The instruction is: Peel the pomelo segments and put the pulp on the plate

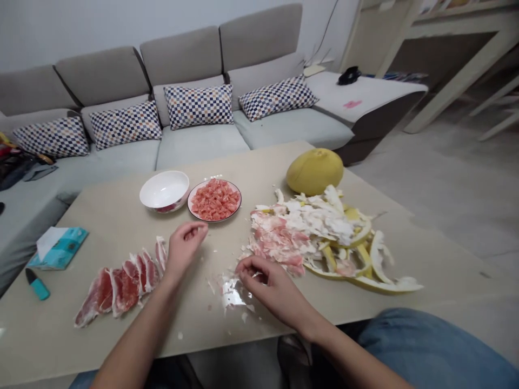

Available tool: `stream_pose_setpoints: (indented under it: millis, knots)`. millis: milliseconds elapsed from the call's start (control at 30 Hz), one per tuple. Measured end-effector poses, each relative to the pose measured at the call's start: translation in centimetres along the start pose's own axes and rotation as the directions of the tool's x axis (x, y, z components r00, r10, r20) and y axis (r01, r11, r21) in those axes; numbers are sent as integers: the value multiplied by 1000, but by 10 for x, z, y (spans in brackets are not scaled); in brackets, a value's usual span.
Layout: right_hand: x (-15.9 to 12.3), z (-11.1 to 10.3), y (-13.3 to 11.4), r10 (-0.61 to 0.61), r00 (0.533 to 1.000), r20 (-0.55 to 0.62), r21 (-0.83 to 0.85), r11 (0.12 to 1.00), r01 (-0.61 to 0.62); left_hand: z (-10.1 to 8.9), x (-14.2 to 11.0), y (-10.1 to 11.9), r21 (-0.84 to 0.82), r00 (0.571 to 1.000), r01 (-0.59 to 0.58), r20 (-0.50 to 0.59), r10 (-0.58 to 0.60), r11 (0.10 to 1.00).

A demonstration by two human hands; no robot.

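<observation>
My left hand (187,247) is closed, fingertips pinched together, just in front of a plate (193,210) heaped with peeled pink pomelo flesh (215,200). Whatever those fingertips may hold is too small to make out. Curled and closed as well, my right hand (271,281) hovers over the table at the near left side of a pile of pink membranes (279,237); its fingertips hide any held piece. Left of my left forearm lies a row of pomelo segments (128,280), still in their skins. Thick yellow-and-white rinds (379,254) lie under and beside the membranes.
A whole pomelo (315,172) sits behind the peel pile. Beside the plate stands a white bowl (165,189). At the left are a tissue pack (60,249) and a small turquoise-handled tool (38,286). Scraps dot the table (194,319); a sofa (198,143) stands beyond.
</observation>
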State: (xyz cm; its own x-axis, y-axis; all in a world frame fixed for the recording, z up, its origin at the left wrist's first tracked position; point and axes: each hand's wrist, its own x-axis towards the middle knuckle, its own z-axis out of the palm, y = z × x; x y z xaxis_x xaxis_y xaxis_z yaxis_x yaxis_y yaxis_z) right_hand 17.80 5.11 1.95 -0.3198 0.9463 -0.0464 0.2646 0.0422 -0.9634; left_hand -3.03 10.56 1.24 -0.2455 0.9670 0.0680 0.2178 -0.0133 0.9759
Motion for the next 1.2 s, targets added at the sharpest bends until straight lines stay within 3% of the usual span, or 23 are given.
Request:
stream_pose_setpoints:
  millis: [133,200,267,367,467,600,633,733,900,1200]
  knots:
    - [2,-12,6,-92,995,-31,-100,991,89,27,73,11,-110,1000,18,-12,-19,994]
    - [3,-18,11,-145,988,-55,-164,977,134,36,91,16,-189,998,61,1,-62,980]
    - [6,-24,17,-202,976,-76,-235,955,179,40,94,20,-278,991,132,44,-125,951]
    - [12,-30,28,-312,939,-142,-385,892,238,38,73,27,-407,963,264,164,-215,874]
    - [13,-31,32,-412,887,-207,-464,840,282,36,30,32,-500,920,380,294,-261,778]
    - [6,-24,19,-373,909,-184,-278,907,316,37,-35,29,-575,877,472,383,-289,669]
    - [3,-21,15,-355,917,-181,-226,923,313,38,-50,27,-649,870,493,391,-301,579]
    - [-5,-11,5,-317,931,-179,-112,947,301,41,-85,22,-758,876,471,341,-341,451]
    - [-15,0,1,-314,937,-155,-34,949,312,46,-116,18,-801,903,383,220,-370,459]
    - [-26,1,2,-364,919,-153,-169,926,338,47,-134,14,-774,942,272,93,-322,571]
